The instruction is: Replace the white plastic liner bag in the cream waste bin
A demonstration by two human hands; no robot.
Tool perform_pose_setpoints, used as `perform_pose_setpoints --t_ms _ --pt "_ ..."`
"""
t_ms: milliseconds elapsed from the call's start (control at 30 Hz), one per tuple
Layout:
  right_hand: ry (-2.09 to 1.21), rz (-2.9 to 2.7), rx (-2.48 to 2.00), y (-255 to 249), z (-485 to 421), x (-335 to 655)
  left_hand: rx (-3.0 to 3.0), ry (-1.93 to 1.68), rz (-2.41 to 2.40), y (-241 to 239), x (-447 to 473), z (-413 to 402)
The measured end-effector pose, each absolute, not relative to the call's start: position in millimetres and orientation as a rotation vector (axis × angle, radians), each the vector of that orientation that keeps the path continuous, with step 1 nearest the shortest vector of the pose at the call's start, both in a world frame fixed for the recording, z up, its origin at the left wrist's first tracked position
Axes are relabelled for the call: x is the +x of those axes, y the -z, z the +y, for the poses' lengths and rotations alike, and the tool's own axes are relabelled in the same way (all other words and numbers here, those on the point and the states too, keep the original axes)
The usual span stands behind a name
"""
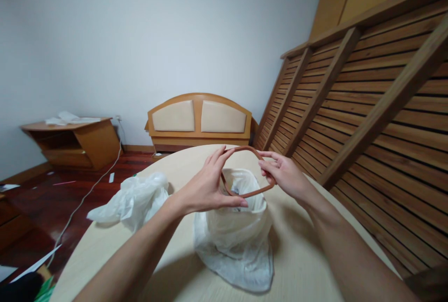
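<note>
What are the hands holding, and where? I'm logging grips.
A brown rubber band, stretched between both hands: left hand grips its left side, right hand its right.

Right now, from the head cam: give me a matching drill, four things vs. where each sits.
Things:
1. rubber band
2. open plastic bag
3. crumpled plastic bag
4. headboard

Places:
A. on the floor against the white wall
B. stretched between the left hand and right hand
C. on the round table, directly under the hands
D. on the table, left of the hands

Pairs: 1-B, 2-C, 3-D, 4-A
</note>
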State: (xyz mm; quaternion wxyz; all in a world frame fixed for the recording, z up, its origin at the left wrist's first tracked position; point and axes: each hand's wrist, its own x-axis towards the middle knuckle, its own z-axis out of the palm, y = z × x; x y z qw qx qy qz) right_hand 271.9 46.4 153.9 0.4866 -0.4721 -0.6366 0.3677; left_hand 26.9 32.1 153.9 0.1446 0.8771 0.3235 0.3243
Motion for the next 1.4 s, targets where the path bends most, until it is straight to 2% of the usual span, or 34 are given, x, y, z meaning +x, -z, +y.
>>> perform_pose_setpoints --t_ms 333,700,900,1133,1400 --pt "-0.644 -1.101 -1.33 -130 90 323 2.557 -0.539 1.076 -153 38 19" --pt "-0.409 -1.125 -1.756 -45 127 383 2.679 -0.571 1.066 -149 39 22" --pt "-0.436 -1.266 -1.924 -19 132 401 2.671 -0.571 1.074 -149 40 22" --pt "-0.481 -1.423 -2.031 -16 132 409 2.676 -0.555 1.07 -147 39 23" --pt "-0.515 -1.677 -1.97 -37 122 405 2.688 -0.569 1.066 -144 39 25"
